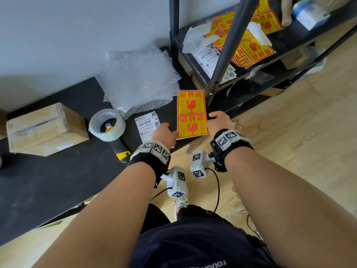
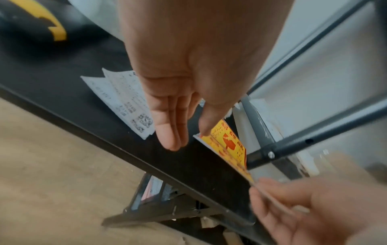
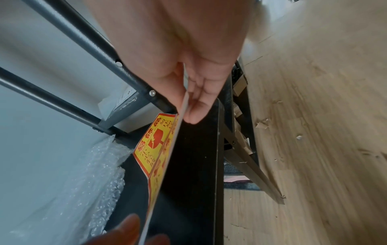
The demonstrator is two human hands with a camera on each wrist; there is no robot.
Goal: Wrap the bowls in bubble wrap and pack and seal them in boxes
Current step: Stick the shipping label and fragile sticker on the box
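Black worktop, sticker sheet at its front edge pinched by right hand, left hand fingers straight, thumb touching sheet, box contents hidden.

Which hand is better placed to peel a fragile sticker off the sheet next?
Left, probably. The right hand already pinches the sticker sheet at its edge, steadying it, while the left hand has its fingers straight and its thumb at the sheet's near corner, free to lift a sticker.
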